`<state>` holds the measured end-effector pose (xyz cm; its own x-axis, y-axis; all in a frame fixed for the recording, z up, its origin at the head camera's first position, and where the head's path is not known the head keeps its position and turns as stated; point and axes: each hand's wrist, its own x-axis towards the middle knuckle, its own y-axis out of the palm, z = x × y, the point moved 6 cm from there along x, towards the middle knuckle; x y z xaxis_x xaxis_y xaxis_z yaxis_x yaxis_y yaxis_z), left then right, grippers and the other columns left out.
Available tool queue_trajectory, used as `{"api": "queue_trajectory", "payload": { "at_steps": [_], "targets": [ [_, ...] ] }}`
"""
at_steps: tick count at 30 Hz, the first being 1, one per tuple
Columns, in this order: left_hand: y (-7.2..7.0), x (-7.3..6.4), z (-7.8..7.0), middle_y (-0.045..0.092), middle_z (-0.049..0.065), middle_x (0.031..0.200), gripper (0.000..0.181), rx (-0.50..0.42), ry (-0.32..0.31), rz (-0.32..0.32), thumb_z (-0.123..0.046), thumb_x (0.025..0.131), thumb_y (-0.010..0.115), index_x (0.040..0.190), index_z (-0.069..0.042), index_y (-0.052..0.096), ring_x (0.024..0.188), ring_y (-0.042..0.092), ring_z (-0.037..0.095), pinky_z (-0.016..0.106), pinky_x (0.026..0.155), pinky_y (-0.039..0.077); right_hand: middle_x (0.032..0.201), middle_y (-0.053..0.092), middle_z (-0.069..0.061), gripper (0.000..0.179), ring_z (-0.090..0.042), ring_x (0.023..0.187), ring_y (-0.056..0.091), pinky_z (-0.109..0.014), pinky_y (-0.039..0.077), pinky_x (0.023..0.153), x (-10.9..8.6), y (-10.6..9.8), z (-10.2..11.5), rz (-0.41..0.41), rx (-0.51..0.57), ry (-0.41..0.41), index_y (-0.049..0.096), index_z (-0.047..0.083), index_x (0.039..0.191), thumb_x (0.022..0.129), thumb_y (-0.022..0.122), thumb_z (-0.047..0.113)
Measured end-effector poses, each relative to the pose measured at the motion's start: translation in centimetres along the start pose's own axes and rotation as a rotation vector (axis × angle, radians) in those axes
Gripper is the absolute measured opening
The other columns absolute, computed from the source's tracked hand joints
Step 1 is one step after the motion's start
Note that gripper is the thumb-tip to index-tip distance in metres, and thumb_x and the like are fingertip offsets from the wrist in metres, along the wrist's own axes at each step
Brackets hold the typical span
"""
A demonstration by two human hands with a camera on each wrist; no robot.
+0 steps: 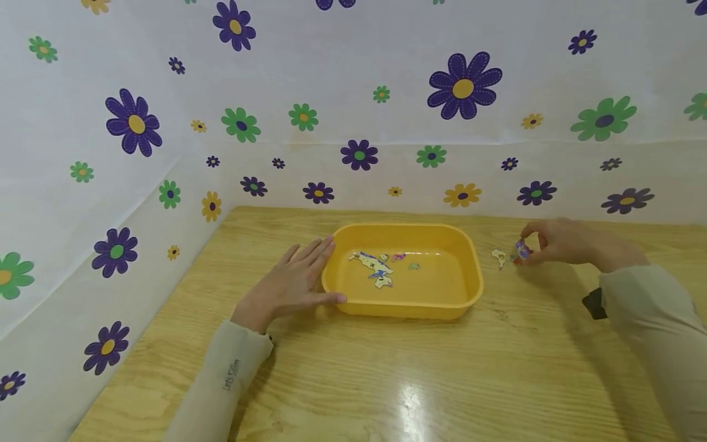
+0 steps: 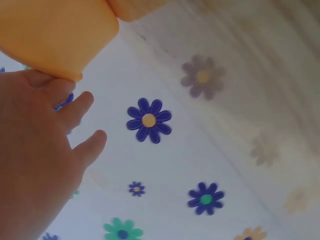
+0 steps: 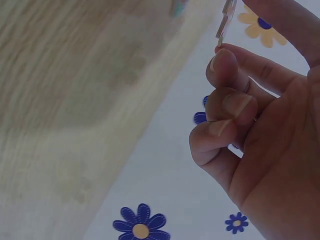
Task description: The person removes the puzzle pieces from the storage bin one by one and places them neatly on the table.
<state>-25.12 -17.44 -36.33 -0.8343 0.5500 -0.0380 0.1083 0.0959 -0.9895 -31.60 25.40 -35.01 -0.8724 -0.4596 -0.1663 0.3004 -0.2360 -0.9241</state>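
My left hand [image 1: 287,282] rests against the left end of a yellow plastic tray [image 1: 436,288], its fingers extended along the rim and the thumb at the front edge. In the left wrist view, fingertips touch the underside of the tray's rim. Just right of the tray, my right hand [image 1: 569,242] pinches a small flat purple-and-pink jigsaw-like piece [image 1: 523,248] between thumb and forefinger. The right wrist view shows this thin piece [image 3: 228,20] edge-on, with the other fingers curled below. A pale irregular piece [image 1: 499,258] lies on the table between tray and right hand.
Inside the tray lie several flat cut pieces, among them a long cream-and-blue one [image 1: 371,264], a pink one [image 1: 398,257] and a small greenish one [image 1: 414,266]. The wooden table [image 1: 342,374] meets a flower-printed white sheet [image 1: 409,123] behind and at left.
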Motion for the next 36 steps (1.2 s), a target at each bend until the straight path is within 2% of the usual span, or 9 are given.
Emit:
{"api": "queue_trajectory", "payload": {
  "at_steps": [4, 7, 11, 17, 21, 24, 27, 31, 36],
  "targets": [
    [0.1, -0.2, -0.3, 0.013, 0.011, 0.168, 0.134, 0.064, 0.001, -0.028, -0.098, 0.071, 0.001, 0.16, -0.001, 0.017, 0.154, 0.015, 0.03, 0.053, 0.123, 0.007, 0.078, 0.052, -0.005, 0.045, -0.019, 0.067, 0.047, -0.034, 0.041, 0.058, -0.4, 0.5, -0.9, 0.007, 0.017, 0.021, 0.059, -0.011, 0.115, 0.086, 0.077, 0.018],
    [0.2, -0.1, -0.3, 0.013, 0.012, 0.168, 0.133, 0.05, 0.009, -0.034, -0.098, 0.071, 0.001, 0.16, 0.0, 0.017, 0.154, 0.015, 0.03, 0.052, 0.123, 0.008, 0.078, 0.053, -0.006, 0.047, -0.02, 0.067, 0.047, -0.034, 0.041, 0.058, -0.8, 0.7, -1.4, 0.017, 0.014, 0.039, 0.058, -0.014, 0.115, 0.086, 0.077, 0.017],
    [0.3, 0.0, -0.1, 0.01, 0.011, 0.169, 0.131, 0.006, 0.003, -0.009, -0.099, 0.073, 0.005, 0.161, -0.002, 0.014, 0.154, 0.012, 0.029, 0.052, 0.124, 0.007, 0.08, 0.055, -0.007, 0.049, -0.021, 0.069, 0.049, -0.034, 0.043, 0.059, -0.9, 0.7, -1.8, 0.031, 0.015, 0.048, 0.057, -0.013, 0.117, 0.086, 0.078, 0.018],
    [0.4, 0.1, 0.3, 0.005, 0.008, 0.169, 0.119, -0.087, 0.003, 0.027, -0.091, 0.084, 0.032, 0.162, -0.003, 0.01, 0.155, 0.008, 0.029, 0.051, 0.124, 0.007, 0.084, 0.06, -0.009, 0.056, -0.024, 0.076, 0.056, -0.041, 0.051, 0.066, -1.1, 0.2, -2.1, 0.035, -0.012, 0.059, 0.056, -0.015, 0.121, 0.087, 0.077, 0.024],
    [0.4, 0.2, 0.6, 0.003, 0.008, 0.169, 0.117, -0.162, 0.006, 0.042, -0.084, 0.086, 0.047, 0.162, -0.004, 0.009, 0.155, 0.007, 0.031, 0.053, 0.123, 0.006, 0.084, 0.061, -0.009, 0.059, -0.024, 0.077, 0.058, -0.044, 0.052, 0.067, -1.1, -0.5, -1.9, 0.019, -0.023, 0.048, 0.055, -0.015, 0.122, 0.085, 0.079, 0.024],
    [0.3, 0.1, 0.7, 0.003, 0.009, 0.17, 0.118, -0.205, 0.014, 0.043, -0.082, 0.086, 0.051, 0.162, -0.003, 0.009, 0.155, 0.007, 0.033, 0.053, 0.123, 0.006, 0.083, 0.06, -0.008, 0.056, -0.022, 0.074, 0.056, -0.04, 0.05, 0.064, -0.8, -0.6, -1.8, 0.004, -0.026, 0.032, 0.057, -0.014, 0.121, 0.085, 0.08, 0.022],
    [0.2, 0.1, 0.9, 0.003, 0.01, 0.17, 0.118, -0.227, 0.018, 0.038, -0.081, 0.086, 0.052, 0.162, -0.002, 0.01, 0.154, 0.007, 0.034, 0.053, 0.123, 0.007, 0.085, 0.06, -0.007, 0.048, -0.022, 0.074, 0.055, -0.039, 0.049, 0.063, -0.3, -0.1, -1.7, 0.027, -0.045, 0.012, 0.062, -0.009, 0.119, 0.085, 0.08, 0.021],
    [0.1, 0.0, 0.8, 0.003, 0.01, 0.17, 0.117, -0.242, 0.024, 0.03, -0.079, 0.087, 0.054, 0.162, -0.001, 0.011, 0.154, 0.008, 0.034, 0.055, 0.123, 0.008, 0.091, 0.063, -0.008, 0.042, -0.025, 0.079, 0.055, -0.044, 0.051, 0.069, 0.2, 1.2, -1.7, 0.081, -0.075, -0.007, 0.067, -0.003, 0.116, 0.084, 0.081, 0.02],
    [0.3, 0.1, 0.7, 0.003, 0.009, 0.17, 0.118, -0.244, 0.024, 0.036, -0.082, 0.086, 0.051, 0.162, -0.003, 0.009, 0.154, 0.008, 0.033, 0.055, 0.123, 0.008, 0.094, 0.065, -0.011, 0.045, -0.026, 0.079, 0.053, -0.044, 0.051, 0.07, 0.2, 1.6, -1.9, 0.077, -0.079, 0.007, 0.066, -0.004, 0.117, 0.078, 0.08, 0.014]
  ]
}}
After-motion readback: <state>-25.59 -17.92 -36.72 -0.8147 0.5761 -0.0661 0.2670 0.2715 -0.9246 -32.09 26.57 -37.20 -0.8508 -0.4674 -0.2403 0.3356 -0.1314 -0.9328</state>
